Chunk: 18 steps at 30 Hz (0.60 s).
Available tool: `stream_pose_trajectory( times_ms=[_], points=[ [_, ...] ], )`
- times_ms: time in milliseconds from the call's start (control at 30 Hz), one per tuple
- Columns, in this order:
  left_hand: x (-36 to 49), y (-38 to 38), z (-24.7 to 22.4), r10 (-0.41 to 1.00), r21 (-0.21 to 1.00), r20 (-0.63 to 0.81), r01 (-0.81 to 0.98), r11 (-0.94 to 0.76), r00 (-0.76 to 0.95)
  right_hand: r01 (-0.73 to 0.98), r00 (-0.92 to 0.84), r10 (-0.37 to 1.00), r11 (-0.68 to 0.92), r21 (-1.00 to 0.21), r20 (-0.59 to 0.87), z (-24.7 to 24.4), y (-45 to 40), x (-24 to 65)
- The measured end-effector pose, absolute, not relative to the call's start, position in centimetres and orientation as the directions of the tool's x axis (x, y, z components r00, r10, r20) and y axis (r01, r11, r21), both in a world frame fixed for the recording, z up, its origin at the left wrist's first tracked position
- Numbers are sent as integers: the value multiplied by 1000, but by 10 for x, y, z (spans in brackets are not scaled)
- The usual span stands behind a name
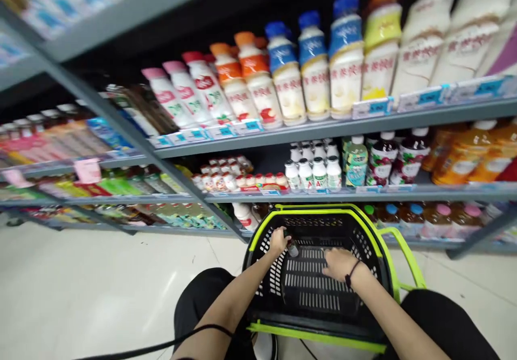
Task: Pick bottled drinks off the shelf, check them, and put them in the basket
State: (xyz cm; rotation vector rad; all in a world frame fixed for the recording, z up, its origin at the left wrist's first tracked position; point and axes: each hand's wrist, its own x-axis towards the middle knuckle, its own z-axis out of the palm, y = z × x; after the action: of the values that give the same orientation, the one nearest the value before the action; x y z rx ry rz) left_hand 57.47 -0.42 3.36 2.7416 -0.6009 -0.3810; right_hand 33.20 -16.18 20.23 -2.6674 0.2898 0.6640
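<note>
A black shopping basket (pixel 319 300) with lime-green trim sits between my knees, directly below the shelves. My left hand (pixel 278 241) is inside its left part, with fingers closed at the top of a small bottle (pixel 293 249). That bottle looks dark with a pale lower part, and its label is too small to read. Over the basket's right half is my right hand (pixel 338 264), wearing a dark wristband. Its thumb and fingers are loosely bent and apart, with nothing visible between them. The slotted basket floor shows beneath both hands.
Store shelves (pixel 283 139) hold rows of white drink bottles (pixel 288 75), small white bottles (pixel 319 174), red-capped small bottles (pixel 262 181) and orange juice bottles (pixel 464 155). A green basket handle (pixel 407 252) leans out to the right. A black cable (pixel 161 345) crosses my left forearm.
</note>
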Motion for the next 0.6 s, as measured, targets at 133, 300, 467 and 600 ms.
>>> stream_pose_trajectory(
  times_ms=[133, 300, 467, 600],
  points=[
    [583, -3, 93, -521, 476, -176, -390, -788, 835, -259, 854, -93, -930, -262, -512, 198, -156, 332],
    [580, 26, 209, -617, 602, 97, -539, -588, 781, -216, 851, -55, -943, -253, -522, 188, -146, 332],
    [617, 94, 368, -317, 557, 590, -658, -506, 743, -214, 861, -75, -950, -226, -503, 143, -143, 339],
    [683, 142, 482, -19, 515, 761, -621, -591, 649, -167, 825, 11, -950, -263, -565, 108, -152, 346]
  ],
)
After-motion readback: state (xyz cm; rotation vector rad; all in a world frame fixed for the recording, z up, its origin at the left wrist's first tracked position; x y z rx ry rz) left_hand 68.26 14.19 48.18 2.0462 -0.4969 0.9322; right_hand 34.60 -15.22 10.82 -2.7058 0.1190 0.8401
